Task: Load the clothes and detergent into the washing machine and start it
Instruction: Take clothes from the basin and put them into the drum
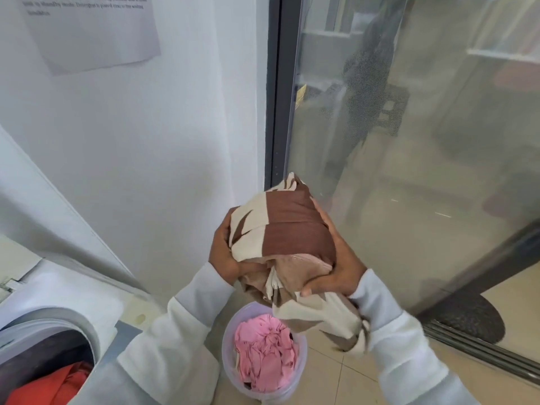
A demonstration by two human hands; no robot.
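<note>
Your washing machine [52,340] was cut off by the left and bottom edges, its drum mostly out of view. The bundled cloth [280,244] hid your palms. The wall notice [90,27] was cropped at the top, its print too blurred to read.

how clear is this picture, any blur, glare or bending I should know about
Head view: soft all over, so the text on the wall notice is unreadable; hazy reflections veil the glass door; wide-angle lens bows straight edges near the borders; even daylight, no hard shadows; the brown and cream bundle is the sharpest part.

Tiled floor [344,381] under laundry bucket [301,363]
</note>
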